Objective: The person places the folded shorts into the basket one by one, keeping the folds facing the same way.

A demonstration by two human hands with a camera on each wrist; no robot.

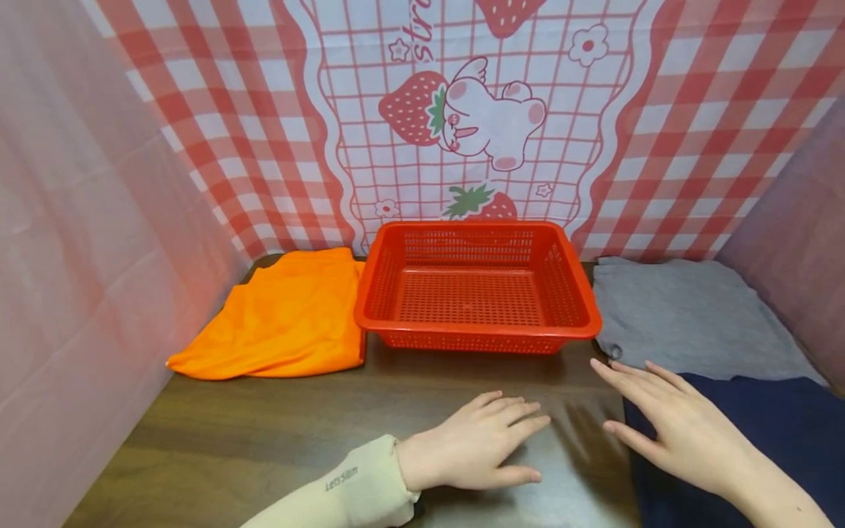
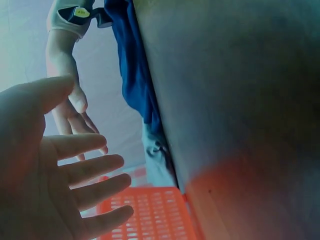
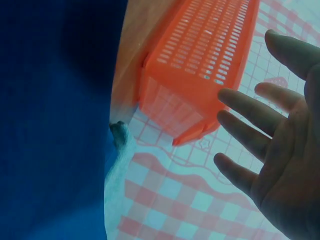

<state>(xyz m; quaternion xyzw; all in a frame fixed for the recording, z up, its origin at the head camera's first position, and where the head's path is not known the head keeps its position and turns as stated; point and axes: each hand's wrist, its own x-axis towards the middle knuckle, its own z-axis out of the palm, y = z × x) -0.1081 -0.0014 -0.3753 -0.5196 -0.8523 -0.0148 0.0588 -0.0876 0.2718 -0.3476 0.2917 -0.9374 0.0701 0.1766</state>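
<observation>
My left hand hovers over the bare wood in front of the basket, fingers spread and nothing held. To its right, my right hand hangs over the edge of a dark navy cloth, its fingers apart and also holding nothing. A folded grey cloth lies just beyond the right fingertips, partly bordering the navy one. The red plastic basket stands behind both hands with no contents in it. In the right wrist view the fingers overlap the basket's wall.
A folded orange cloth lies left of the basket, against its side. The brown wooden table runs back to a red-checked strawberry curtain. Pale pink sheets hang at both sides.
</observation>
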